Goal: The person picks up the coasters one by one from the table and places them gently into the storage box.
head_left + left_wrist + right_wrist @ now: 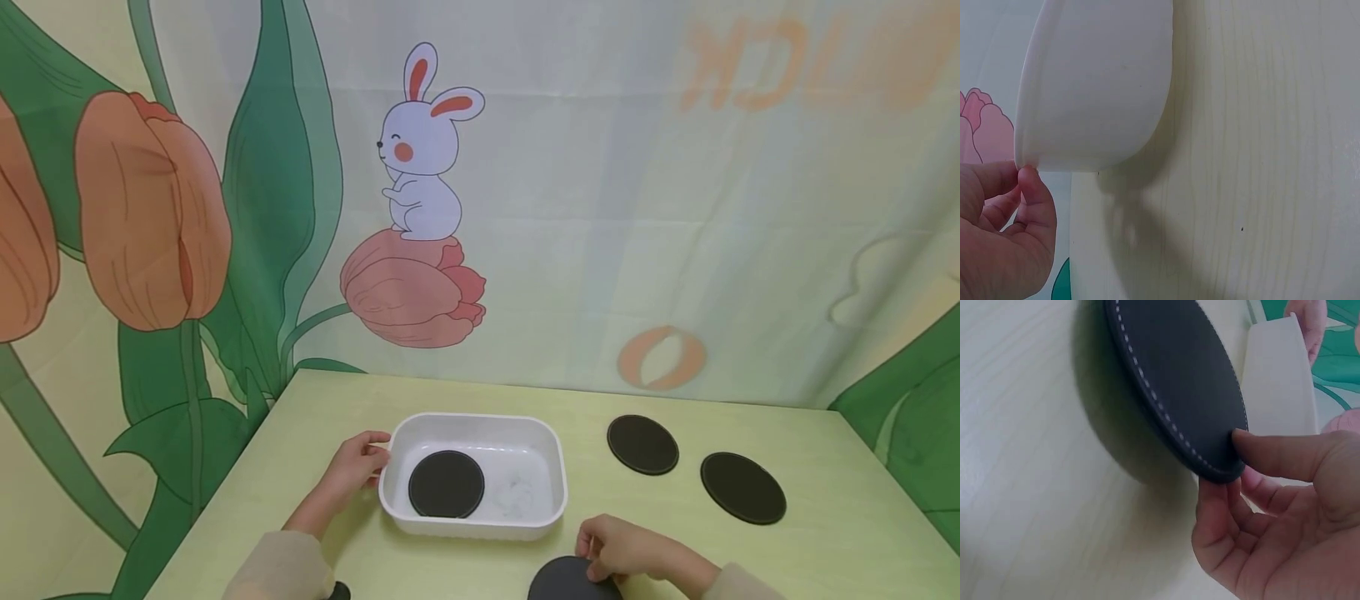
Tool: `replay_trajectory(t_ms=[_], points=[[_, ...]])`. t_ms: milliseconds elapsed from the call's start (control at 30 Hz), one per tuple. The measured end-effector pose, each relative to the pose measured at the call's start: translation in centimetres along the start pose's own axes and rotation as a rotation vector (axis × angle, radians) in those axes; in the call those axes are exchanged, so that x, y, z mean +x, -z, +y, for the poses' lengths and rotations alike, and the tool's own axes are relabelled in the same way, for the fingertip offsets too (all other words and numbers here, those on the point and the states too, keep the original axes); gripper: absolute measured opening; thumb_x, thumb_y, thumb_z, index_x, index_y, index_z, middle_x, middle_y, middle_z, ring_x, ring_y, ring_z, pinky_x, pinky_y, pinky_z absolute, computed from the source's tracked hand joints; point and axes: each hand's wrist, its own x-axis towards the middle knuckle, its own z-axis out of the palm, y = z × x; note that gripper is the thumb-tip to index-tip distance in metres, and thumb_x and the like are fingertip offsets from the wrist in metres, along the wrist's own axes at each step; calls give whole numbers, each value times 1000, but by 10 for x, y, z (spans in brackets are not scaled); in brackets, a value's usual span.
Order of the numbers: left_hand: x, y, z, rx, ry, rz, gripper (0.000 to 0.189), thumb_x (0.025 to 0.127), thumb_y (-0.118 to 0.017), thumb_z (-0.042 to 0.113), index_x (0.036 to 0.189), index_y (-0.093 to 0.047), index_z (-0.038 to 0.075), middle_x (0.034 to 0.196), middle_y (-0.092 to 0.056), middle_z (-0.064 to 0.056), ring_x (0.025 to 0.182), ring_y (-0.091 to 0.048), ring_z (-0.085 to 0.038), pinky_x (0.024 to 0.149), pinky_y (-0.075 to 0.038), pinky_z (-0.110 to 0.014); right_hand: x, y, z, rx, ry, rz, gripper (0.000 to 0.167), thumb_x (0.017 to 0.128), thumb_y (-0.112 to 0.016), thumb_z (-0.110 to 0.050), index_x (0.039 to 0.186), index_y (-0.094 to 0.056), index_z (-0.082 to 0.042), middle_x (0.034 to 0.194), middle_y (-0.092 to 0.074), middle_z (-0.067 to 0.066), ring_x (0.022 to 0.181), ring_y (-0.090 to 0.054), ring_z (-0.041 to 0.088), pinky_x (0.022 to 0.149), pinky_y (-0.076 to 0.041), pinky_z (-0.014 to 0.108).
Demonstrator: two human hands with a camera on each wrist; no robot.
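A white rectangular dish (517,467) with rounded corners stands on the table, one round black coaster (447,485) lying inside it at the left. My left hand (351,468) pinches the dish's left rim between thumb and fingers, seen close in the left wrist view at the dish wall (1097,81). Near the dish's front right corner, my right hand (633,550) pinches another black coaster (573,579) by its edge. The right wrist view shows this coaster (1179,381) tilted above the table, pale stitching along its border, thumb on its face and fingers beneath.
Two more black coasters lie flat to the dish's right, one farther back (642,445) and one farther right (743,488). A small black object (341,591) shows beside the left sleeve. Behind the pale wooden table (840,467) hangs a printed cloth (570,208).
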Motion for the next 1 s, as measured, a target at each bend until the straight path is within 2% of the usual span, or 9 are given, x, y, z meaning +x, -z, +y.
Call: replay_trajectory(t_ms=[233,400,533,633,767,1000], points=[[1,0,-2,-14,-11,-2,31,84,-49,3,115,-49,-2,87,-53,-11,70,-54,-17,57,-45,-26,-9,13,1,158,-30,-155,20,67,-52,3,86,-54,-3,64,-45,0,48,-41,9,42,-36,19],[1,0,-1,-24,-10,-5,31,84,-49,3,115,-49,-2,87,-53,-10,70,-55,-17,57,-45,-25,-13,21,-2,269,9,-301,22,69,-51,4,91,-51,1,67,-45,-3,49,-42,8,43,-40,19],[1,1,0,-24,-8,-7,31,84,-49,3,115,-49,-2,87,-53,-10,71,-55,-17,57,-45,-25,-9,26,-11,328,40,-363,23,70,-52,5,92,-51,-2,69,-46,-4,52,-44,7,45,-43,20],[1,1,0,-15,-5,-8,31,85,-49,4,115,-49,-1,88,-53,-11,71,-55,-17,57,-45,-26,-4,30,-20,374,64,-367,23,71,-53,4,91,-51,-6,71,-47,-5,55,-46,7,47,-45,21],[2,1,-1,-12,-2,-12,31,85,-49,3,115,-49,-1,88,-53,-11,70,-55,-16,57,-45,-26,4,33,-33,437,104,-331,22,73,-54,3,92,-50,-9,74,-47,-4,60,-48,8,50,-48,23],[3,1,-2,-16,-7,-8,31,85,-50,3,115,-49,-1,88,-54,-12,69,-55,-16,58,-46,-28,23,34,-60,504,145,-183,18,77,-54,0,91,-49,-10,73,-45,-4,64,-48,8,55,-49,26]])
